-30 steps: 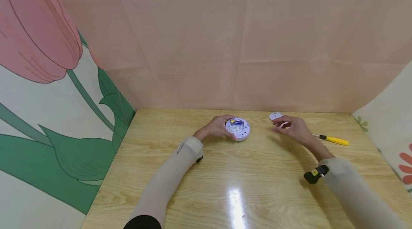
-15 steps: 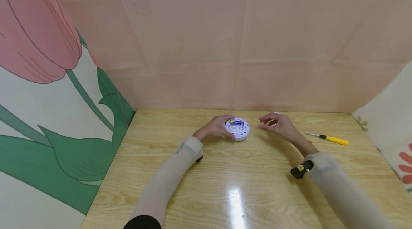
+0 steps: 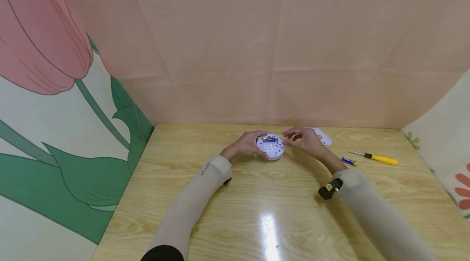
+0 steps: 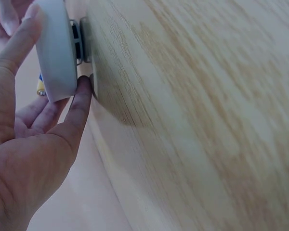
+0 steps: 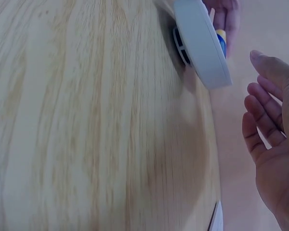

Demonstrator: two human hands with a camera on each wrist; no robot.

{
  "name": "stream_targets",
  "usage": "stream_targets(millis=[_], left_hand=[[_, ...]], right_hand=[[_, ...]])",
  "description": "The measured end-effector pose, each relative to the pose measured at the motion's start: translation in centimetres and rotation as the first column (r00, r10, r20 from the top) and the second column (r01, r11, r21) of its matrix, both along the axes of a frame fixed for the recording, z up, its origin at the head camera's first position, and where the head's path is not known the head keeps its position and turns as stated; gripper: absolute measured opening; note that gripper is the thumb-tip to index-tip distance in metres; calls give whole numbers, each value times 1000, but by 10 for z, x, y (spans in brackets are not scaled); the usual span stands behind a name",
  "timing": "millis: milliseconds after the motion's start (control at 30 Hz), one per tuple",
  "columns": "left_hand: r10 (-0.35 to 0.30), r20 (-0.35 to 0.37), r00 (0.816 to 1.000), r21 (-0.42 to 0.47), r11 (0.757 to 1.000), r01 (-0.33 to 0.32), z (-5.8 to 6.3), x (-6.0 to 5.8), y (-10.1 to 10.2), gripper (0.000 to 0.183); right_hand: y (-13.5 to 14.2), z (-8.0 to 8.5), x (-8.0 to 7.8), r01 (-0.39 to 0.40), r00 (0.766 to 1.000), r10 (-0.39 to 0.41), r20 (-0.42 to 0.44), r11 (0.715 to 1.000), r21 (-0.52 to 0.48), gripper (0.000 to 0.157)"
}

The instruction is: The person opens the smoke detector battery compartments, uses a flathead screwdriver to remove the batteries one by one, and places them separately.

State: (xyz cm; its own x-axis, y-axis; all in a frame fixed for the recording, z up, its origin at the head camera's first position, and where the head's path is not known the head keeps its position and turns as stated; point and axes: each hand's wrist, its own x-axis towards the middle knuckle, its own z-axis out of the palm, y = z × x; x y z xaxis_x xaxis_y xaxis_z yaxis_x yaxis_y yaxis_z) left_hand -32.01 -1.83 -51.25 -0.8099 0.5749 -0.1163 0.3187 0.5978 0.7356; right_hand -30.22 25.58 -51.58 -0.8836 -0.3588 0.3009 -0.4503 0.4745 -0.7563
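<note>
My left hand (image 3: 246,145) grips a round white device (image 3: 270,153) by its left side, thumb at the near edge and fingers round the far one. Its upper face shows a recess with a blue-and-yellow battery (image 3: 269,139) in it. In the left wrist view the battery's yellow end (image 4: 40,89) juts above the white casing (image 4: 60,53), and a dark bracket-like part (image 4: 76,41) sits on its underside. My right hand (image 3: 307,142) hovers at the device's right side, fingers loosely bent. The right wrist view shows nothing in that hand (image 5: 279,130), with a gap to the casing (image 5: 200,43).
A white cover plate (image 3: 324,137) with a hole lies behind my right hand. A second battery (image 3: 349,161) rests near my right wrist, left of a yellow-handled screwdriver (image 3: 380,159). The wooden table (image 3: 286,204) ends at a pink backdrop (image 3: 220,69).
My right hand has moved left from beside the cover plate to the device's edge. That uncovers the plate and the loose battery. The left hand and device stay put.
</note>
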Motion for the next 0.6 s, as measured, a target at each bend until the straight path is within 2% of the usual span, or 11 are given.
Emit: stream_targets(millis=[267,600], left_hand=[[1,1,1000,11,1000,-1,1,1,-1,101],[-12,-25,1000,13,1000,12,2,0,-2,100]], right_hand=[[-13,-5,-7,-44,999,44,-5,999,-2,28],[-32,-7,-12,-87,993,88,-78,996,17,29]])
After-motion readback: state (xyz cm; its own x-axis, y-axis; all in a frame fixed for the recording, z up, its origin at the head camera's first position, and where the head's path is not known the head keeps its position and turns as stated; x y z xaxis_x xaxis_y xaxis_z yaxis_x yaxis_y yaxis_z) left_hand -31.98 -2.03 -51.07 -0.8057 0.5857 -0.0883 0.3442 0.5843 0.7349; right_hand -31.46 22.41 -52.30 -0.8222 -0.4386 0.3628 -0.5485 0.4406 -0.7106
